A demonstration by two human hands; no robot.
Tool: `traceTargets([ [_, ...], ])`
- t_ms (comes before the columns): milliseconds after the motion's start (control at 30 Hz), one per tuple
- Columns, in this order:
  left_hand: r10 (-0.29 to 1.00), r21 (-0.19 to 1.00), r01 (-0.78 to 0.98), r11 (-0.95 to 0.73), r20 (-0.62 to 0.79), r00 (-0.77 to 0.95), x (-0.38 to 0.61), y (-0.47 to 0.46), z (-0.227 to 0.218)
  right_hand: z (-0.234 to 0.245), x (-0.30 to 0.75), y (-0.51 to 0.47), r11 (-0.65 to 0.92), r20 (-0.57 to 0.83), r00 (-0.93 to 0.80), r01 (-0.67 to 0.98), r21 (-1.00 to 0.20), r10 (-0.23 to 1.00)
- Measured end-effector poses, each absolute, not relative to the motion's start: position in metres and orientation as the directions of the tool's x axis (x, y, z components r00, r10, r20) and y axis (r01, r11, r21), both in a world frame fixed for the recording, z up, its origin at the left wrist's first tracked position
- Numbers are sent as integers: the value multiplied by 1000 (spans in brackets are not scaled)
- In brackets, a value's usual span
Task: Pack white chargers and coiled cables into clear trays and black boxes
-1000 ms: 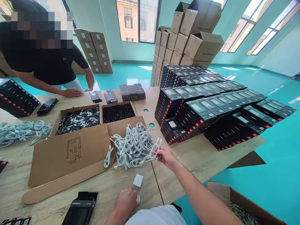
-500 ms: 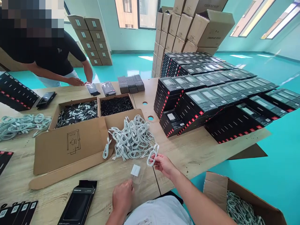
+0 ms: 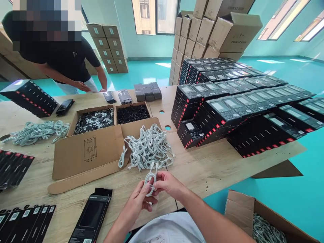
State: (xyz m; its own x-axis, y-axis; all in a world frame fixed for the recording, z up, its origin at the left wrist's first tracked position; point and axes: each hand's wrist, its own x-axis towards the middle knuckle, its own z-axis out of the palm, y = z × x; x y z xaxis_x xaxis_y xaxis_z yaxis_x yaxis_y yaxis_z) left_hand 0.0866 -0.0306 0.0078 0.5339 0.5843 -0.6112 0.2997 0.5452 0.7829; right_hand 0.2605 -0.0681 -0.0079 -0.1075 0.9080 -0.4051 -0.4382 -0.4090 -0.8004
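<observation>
Both my hands meet just above the table's near edge. My right hand (image 3: 168, 185) and my left hand (image 3: 138, 199) both pinch one coiled white cable (image 3: 150, 179). Whether the small white charger block seen earlier is still in my left hand is hidden. Just beyond lies a loose pile of white cables (image 3: 149, 148) on the wooden table (image 3: 210, 167). An open black retail box (image 3: 92, 216) lies flat to the left of my hands.
An open cardboard carton (image 3: 88, 153) holds bagged parts in two compartments. Stacks of black boxes (image 3: 240, 111) fill the right half. Another cable pile (image 3: 35, 131) lies at left. A person in a black shirt (image 3: 68, 60) leans over the far edge. A floor carton (image 3: 265, 222) holds cables.
My right hand pulled one coiled cable out of the pile and brought it toward me. My left hand rose from the table to meet it; both now grip the cable.
</observation>
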Motion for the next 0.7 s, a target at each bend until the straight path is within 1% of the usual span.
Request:
traceTargets([
  [100, 650, 806, 306, 507, -591, 478, 88, -31, 21, -1, 251, -62, -281, -278, -55, -315, -906, 959],
  [133, 665, 813, 313, 490, -581, 470, 87, -31, 25, 0, 251, -59, -252, -255, -25, -270, -929, 967],
  [200, 669, 836, 328, 440, -549, 501, 85, -30, 32, 1, 253, -54, -250, -256, 35, -119, -961, 966],
  [300, 696, 913, 294, 284, -407, 592, 84, -26, 39, 4, 257, -48, -281, -269, 96, 161, -946, 958],
  [367, 718, 935, 260, 241, -352, 600, 85, -22, 38, 9, 259, -47, -268, -248, 103, 283, -921, 963],
  [400, 720, 930, 256, 263, -366, 589, 85, -21, 36, 12, 260, -47, -259, -239, 103, 315, -913, 966],
  [467, 700, 899, 246, 362, -436, 566, 84, -17, 30, 17, 262, -48, -222, -209, 76, 404, -887, 975],
  [567, 594, 822, 222, 524, -540, 596, 81, -14, 23, 22, 263, -51, -98, -121, -15, 496, -863, 993],
  [633, 514, 775, 234, 587, -580, 632, 79, -13, 21, 22, 261, -54, -41, -76, -60, 455, -889, 995],
  [667, 494, 762, 241, 601, -591, 638, 78, -13, 21, 22, 260, -55, -50, -71, -36, 411, -910, 997],
  [700, 493, 759, 242, 605, -595, 635, 77, -13, 21, 22, 258, -56, -70, -66, 24, 380, -922, 998],
])
